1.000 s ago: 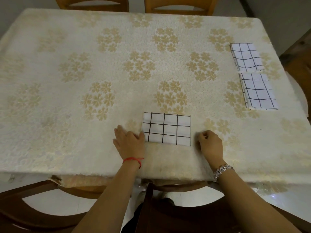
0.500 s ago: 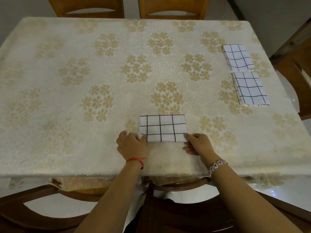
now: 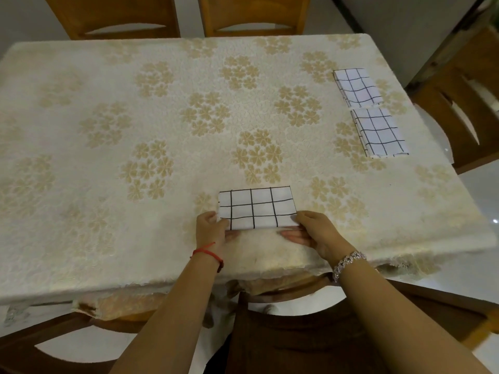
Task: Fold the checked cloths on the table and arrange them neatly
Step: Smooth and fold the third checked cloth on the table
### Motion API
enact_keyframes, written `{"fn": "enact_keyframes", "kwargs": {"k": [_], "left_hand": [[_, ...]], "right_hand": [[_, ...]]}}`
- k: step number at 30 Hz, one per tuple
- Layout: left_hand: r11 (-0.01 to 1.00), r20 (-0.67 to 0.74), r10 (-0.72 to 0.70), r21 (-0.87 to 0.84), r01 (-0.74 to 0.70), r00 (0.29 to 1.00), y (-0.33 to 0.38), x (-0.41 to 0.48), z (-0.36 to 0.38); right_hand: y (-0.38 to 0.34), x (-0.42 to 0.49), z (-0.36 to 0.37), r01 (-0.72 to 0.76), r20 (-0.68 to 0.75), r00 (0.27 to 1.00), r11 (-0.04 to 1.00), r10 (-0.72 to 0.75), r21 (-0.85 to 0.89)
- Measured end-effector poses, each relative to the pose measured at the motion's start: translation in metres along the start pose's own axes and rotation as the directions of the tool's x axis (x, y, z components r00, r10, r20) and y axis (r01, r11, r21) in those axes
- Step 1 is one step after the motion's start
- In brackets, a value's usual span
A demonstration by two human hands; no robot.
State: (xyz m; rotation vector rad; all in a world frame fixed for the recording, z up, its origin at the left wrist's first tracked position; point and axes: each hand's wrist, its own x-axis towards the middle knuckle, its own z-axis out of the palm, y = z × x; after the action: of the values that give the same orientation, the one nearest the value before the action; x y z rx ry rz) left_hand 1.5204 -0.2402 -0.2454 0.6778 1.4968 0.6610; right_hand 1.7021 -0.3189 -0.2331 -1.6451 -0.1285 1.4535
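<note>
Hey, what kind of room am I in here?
Probably a home dining room: a large table under a flowered tablecloth, wooden chairs around it, and a pale tiled floor.

The bench (image 3: 108,238) wore a cream cover with pale gold flower clusters. Three cloths, at six o'clock (image 3: 256,207), at two o'clock (image 3: 357,87) and just below it (image 3: 379,132), were white with a thin black check.
</note>
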Motion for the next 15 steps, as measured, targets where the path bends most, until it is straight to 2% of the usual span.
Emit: {"fn": "enact_keyframes", "kwargs": {"k": [7, 15], "left_hand": [[0.999, 0.159, 0.024, 0.021, -0.028, 0.987, 0.002, -0.019, 0.006], [0.996, 0.219, 0.079, 0.029, -0.087, 0.973, 0.005, -0.036, 0.031]], "right_hand": [[0.005, -0.021, -0.012, 0.119, -0.112, 0.987, 0.993, -0.119, 0.001], [0.008, -0.054, -0.033, 0.209, -0.199, 0.959, 0.978, -0.202, 0.014]]}}
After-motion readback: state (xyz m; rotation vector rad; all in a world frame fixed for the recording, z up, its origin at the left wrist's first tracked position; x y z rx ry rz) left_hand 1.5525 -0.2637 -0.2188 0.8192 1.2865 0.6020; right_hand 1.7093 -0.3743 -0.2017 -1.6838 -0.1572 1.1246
